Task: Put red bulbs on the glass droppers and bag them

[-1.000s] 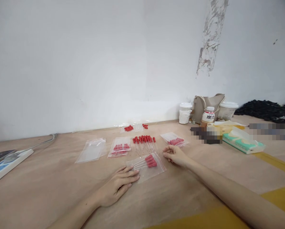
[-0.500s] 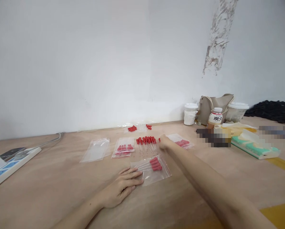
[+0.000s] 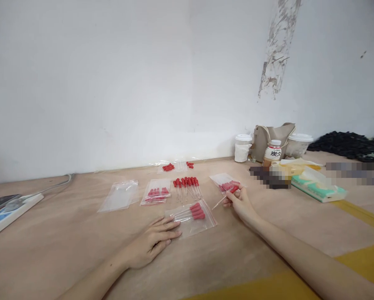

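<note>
My left hand [image 3: 152, 241] lies flat, fingers stretched out, their tips on the edge of a clear zip bag [image 3: 191, 228]. Inside that bag are several droppers [image 3: 197, 211] with red bulbs and thin clear stems. Between the closed fingertips of my right hand [image 3: 238, 202] is one red-bulbed dropper [image 3: 223, 201], its stem slanting down left toward the bag's opening. A row of loose droppers [image 3: 186, 183] lies behind the bag. Filled zip bags lie on both sides of the row, one on the left [image 3: 155, 192] and one on the right [image 3: 226, 181], just behind my right hand.
Flat unfilled bags [image 3: 119, 196] lie on the left, near a power strip [image 3: 16, 216]. Red bulbs [image 3: 168, 167] rest on plastic by the wall. A cup [image 3: 243, 148], a bottle [image 3: 272, 154], a grey bag [image 3: 262, 137] and a green tissue pack [image 3: 320, 187] stand at right.
My right hand has drawn back from the right end of the dropper row and moved right, carrying one dropper. My left hand stays on the bag. The view has shifted slightly.
</note>
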`<move>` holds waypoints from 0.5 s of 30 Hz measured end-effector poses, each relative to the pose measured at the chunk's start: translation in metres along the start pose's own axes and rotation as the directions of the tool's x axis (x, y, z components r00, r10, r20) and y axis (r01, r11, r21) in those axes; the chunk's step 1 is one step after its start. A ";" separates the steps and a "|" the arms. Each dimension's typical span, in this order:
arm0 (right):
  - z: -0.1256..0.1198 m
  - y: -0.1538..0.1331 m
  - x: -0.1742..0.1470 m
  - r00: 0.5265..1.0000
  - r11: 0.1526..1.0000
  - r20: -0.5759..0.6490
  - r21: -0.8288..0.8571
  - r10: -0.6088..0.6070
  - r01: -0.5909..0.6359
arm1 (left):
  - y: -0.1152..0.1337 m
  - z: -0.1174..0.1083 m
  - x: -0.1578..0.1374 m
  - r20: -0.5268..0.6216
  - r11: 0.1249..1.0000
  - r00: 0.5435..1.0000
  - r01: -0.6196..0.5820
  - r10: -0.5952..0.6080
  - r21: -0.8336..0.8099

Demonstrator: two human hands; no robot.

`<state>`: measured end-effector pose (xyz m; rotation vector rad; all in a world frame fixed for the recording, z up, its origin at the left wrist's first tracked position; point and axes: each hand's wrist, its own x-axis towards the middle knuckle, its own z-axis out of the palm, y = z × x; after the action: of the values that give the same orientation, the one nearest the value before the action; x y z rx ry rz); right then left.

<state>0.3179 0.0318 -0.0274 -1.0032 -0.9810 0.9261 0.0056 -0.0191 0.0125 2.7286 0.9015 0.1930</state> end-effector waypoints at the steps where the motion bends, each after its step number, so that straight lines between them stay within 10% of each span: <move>1: 0.003 0.001 -0.001 1.000 1.000 -0.002 0.013 0.008 -0.008 | 0.000 0.000 0.000 0.000 1.000 1.000 0.000 0.000 0.001; 15: 0.006 -0.002 -0.003 0.999 0.998 0.005 -0.046 -0.035 0.035 | 0.000 0.000 0.001 -0.018 1.000 1.000 -0.015 0.015 -0.018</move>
<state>0.3121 0.0303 -0.0253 -1.0201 -1.0246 0.8800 0.0060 -0.0187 0.0124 2.7214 0.8802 0.2278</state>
